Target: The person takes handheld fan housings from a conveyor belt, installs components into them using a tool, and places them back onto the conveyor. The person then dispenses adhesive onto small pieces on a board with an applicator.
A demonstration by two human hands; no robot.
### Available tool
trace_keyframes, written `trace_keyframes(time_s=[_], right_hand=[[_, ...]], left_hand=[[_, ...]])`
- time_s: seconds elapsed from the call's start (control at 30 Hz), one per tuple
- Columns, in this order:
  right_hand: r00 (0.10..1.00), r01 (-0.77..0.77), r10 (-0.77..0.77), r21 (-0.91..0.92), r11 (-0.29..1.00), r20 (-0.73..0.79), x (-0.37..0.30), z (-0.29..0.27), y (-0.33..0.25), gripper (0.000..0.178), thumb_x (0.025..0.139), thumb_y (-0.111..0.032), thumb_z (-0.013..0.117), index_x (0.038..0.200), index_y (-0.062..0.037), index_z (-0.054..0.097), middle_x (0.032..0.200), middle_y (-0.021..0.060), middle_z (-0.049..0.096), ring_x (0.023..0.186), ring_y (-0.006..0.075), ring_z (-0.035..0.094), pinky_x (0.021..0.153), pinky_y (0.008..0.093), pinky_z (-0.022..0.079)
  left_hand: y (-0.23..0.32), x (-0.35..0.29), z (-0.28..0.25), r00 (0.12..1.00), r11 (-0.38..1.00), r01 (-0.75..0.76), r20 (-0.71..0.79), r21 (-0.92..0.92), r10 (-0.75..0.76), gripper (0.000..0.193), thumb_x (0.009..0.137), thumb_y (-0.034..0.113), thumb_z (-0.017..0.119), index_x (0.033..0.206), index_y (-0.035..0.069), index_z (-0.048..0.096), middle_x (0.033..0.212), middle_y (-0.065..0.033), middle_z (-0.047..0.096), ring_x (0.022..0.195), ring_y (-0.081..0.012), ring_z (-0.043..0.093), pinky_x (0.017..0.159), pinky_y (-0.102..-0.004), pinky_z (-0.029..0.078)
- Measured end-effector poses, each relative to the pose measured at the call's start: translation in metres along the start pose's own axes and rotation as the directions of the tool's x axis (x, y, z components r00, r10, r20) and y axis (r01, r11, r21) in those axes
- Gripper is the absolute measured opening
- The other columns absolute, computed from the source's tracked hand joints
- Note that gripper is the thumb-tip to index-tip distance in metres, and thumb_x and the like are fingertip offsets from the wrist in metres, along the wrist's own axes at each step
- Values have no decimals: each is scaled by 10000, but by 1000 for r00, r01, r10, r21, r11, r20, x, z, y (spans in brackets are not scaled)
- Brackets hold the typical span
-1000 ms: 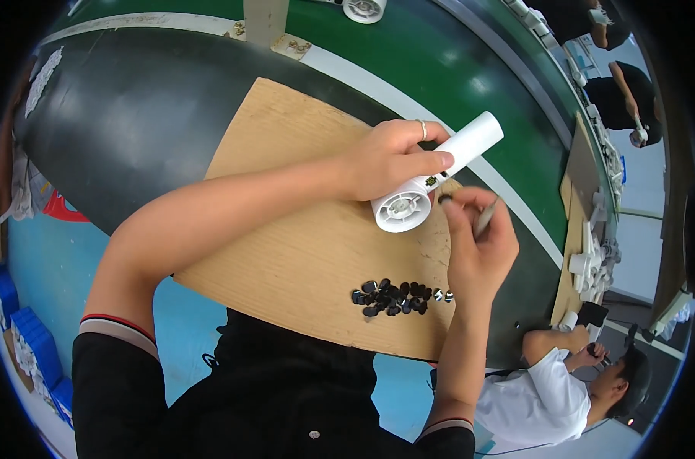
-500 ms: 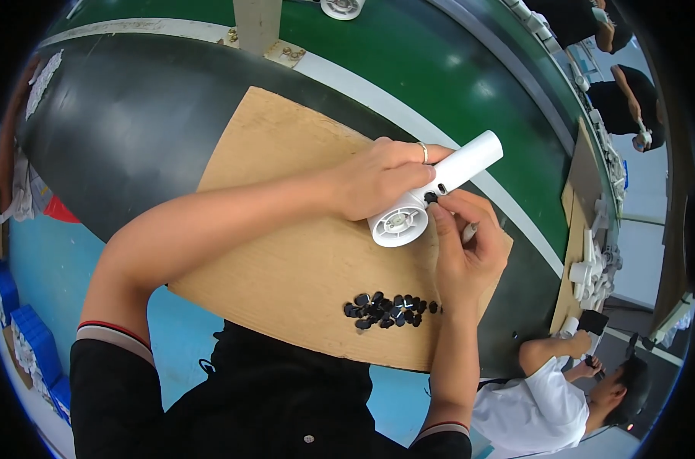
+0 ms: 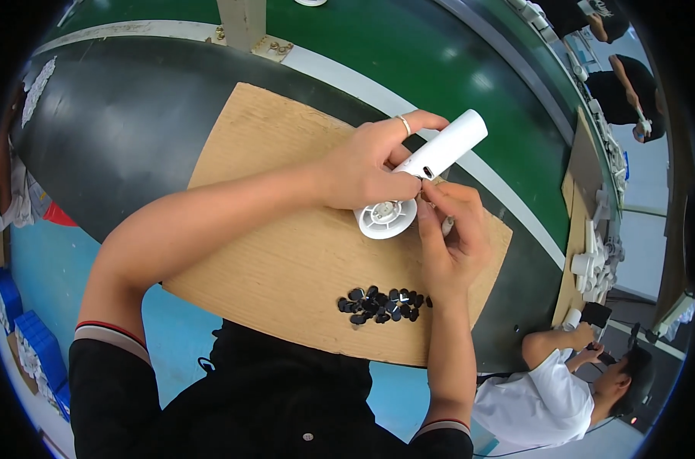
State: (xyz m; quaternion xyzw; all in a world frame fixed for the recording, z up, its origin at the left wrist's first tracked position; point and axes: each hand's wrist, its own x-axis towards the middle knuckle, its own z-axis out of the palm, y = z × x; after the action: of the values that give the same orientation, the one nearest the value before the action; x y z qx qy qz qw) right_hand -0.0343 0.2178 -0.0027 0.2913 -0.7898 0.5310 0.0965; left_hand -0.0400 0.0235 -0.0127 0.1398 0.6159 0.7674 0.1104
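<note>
My left hand (image 3: 370, 164) is wrapped round a white plastic housing (image 3: 448, 145), a tube handle joined to a round, spoked end. Its thumb presses at the neck, near a small dark slot in the handle. Against that same neck, the fingertips of my right hand (image 3: 458, 229) are pinched at a small black piece, mostly hidden by the fingers. A short pale, rod-like thing (image 3: 447, 226) shows within the curled right fingers; its kind is unclear. Below the hands, a pile of small black round pieces (image 3: 378, 304) lies on a brown board (image 3: 286, 260).
The board rests on a dark work surface (image 3: 118, 130) beside a green belt (image 3: 378, 46). A metal post (image 3: 242, 27) rises at the far edge. White housings (image 3: 588, 264) lie at the right, near a seated person in a white shirt (image 3: 542, 398). Blue crates (image 3: 40, 348) stand lower left.
Both hands and the housing have shifted slightly left and away from me. My left thumb has come down to the neck, and the black piece there is now mostly covered.
</note>
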Motion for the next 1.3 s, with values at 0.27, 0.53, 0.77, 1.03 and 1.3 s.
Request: trace_keyframes(time_s=[0.27, 0.53, 0.77, 1.03, 1.3], right_hand=[[907, -362, 416, -389, 847, 61, 3, -2, -3, 223, 878, -123, 680, 777, -23, 508, 620, 89, 556, 516, 221, 541, 499, 363, 422], [943, -186, 290, -466, 865, 163, -4, 2, 4, 102, 806, -4, 638, 880, -5, 569, 761, 193, 648, 690, 384, 651, 605, 447, 509], [943, -177, 290, -497, 849, 160, -5, 5, -1, 185, 856, -8, 623, 1041, 1, 626, 718, 186, 637, 647, 376, 629, 596, 438, 488], [930, -114, 309, -639, 761, 201, -10, 11, -3, 214, 849, -91, 683, 951, 56, 565, 774, 206, 669, 648, 368, 676, 551, 449, 538], [950, -46, 239, -663, 747, 203, -14, 16, 3, 219, 859, -132, 681, 912, 36, 551, 731, 185, 660, 585, 346, 667, 510, 435, 530]], left_hand=[[10, 5, -6, 995, 995, 87, 41, 47, -89, 715, 769, -24, 529, 1475, -18, 415, 774, -93, 708, 652, -78, 650, 593, -234, 502], [19, 10, -3, 985, 978, 127, 97, 165, -144, 773, 701, 41, 551, 1466, -3, 446, 751, -64, 704, 643, -38, 598, 595, -191, 442], [13, 12, -2, 982, 980, 125, 121, 156, -145, 779, 687, 52, 547, 1458, -9, 455, 776, -73, 716, 654, -44, 611, 619, -198, 465], [18, 15, 2, 977, 976, 158, 122, 151, -177, 715, 705, -12, 542, 1419, 5, 515, 806, -93, 738, 688, -77, 662, 662, -231, 516], [25, 16, -1, 972, 950, 160, 127, 269, -200, 714, 697, 11, 556, 1410, 46, 544, 768, -62, 727, 650, -42, 601, 638, -203, 480]])
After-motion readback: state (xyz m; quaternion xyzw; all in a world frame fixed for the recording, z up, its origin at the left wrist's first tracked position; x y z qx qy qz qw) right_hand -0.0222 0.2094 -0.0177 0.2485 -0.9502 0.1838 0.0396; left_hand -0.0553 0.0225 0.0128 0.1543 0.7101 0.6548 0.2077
